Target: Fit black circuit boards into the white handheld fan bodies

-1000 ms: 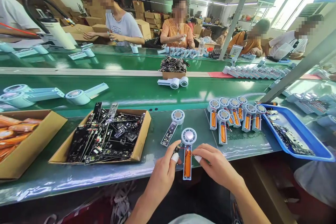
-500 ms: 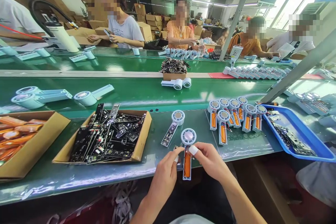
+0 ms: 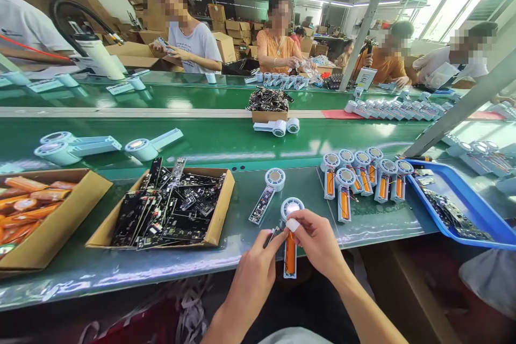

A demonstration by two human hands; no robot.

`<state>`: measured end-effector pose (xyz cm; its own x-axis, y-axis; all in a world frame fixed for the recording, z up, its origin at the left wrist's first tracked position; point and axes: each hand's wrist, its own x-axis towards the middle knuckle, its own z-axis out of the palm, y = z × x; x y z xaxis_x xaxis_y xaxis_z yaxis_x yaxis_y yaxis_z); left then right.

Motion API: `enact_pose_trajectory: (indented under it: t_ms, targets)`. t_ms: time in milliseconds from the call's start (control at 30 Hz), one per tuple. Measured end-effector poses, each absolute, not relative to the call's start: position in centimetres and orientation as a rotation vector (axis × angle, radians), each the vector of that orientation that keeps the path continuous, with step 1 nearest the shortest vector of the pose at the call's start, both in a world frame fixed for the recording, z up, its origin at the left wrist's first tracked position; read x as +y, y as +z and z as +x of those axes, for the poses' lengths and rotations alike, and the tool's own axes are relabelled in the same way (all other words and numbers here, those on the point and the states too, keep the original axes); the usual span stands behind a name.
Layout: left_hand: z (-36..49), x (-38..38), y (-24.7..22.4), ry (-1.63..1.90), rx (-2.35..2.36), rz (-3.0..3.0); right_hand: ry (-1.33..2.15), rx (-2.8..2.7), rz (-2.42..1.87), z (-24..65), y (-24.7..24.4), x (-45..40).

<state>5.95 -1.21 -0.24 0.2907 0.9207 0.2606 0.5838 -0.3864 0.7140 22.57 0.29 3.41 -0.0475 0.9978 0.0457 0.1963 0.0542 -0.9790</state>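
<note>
A light blue handheld fan body (image 3: 289, 266) lies at the bench's near edge, round head away from me, with an orange battery (image 3: 290, 250) in its open handle. My left hand (image 3: 255, 266) is closed at the left of the handle, a small dark piece showing between thumb and forefinger; its kind is unclear. From the right, my right hand (image 3: 318, 242) pinches at the neck between head and handle, a white covering on one fingertip. Its fingers hide what they grip. Just beyond lies another fan body (image 3: 274, 178) with a circuit board (image 3: 262, 204) in its handle.
At left stand a cardboard box of circuit boards (image 3: 226, 207) and a box of orange batteries (image 3: 91, 193). Several battery-fitted fan bodies (image 3: 345, 176) sit at right, beside a blue tray (image 3: 484, 207) of boards. Co-workers sit across the green conveyor (image 3: 209, 142).
My right hand has moved in over the fan's neck, its fingers now closer to my left fingertips. The view has shifted slightly; the fan body stays in place on the bench.
</note>
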Motion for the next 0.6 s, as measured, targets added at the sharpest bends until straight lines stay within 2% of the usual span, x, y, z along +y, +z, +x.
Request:
enact_pose_trajectory:
  t_ms: [233, 467, 600]
  targets:
    - [6.1, -1.0, 2.1, 0.816, 1.245, 1.368, 0.916, -1.831, -1.199, 22.7, 4.7, 0.1]
    - [6.4, -0.7, 2.8, 0.797, 1.159, 1.309, 0.478, -2.046, -1.155, 22.8, 3.6, -0.6]
    - [6.3, -0.2, 2.5, 0.731, 1.130, 1.193, 0.501, -2.070, -1.173, 23.2, 3.2, -0.7]
